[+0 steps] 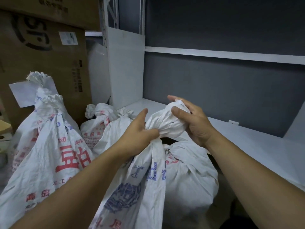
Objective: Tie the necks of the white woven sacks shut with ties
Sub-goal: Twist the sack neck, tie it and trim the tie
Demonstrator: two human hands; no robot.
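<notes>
**Sack neck gripped in both hands**

Grey wall and white shelves fill twelve to three o'clock. Cardboard boxes stack at ten, printed with large dark lettering. Three knotted sacks crowd nine o'clock, printed in red Chinese characters. The near sack, at six, carries blue print. The left hand pinches its neck; the right hand wraps the bunched top.

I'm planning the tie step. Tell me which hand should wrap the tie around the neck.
Probably the right hand: it only holds the loose bunched top above the neck, so it can let go. The left hand pinches the neck shut. No tie is visible.
</notes>
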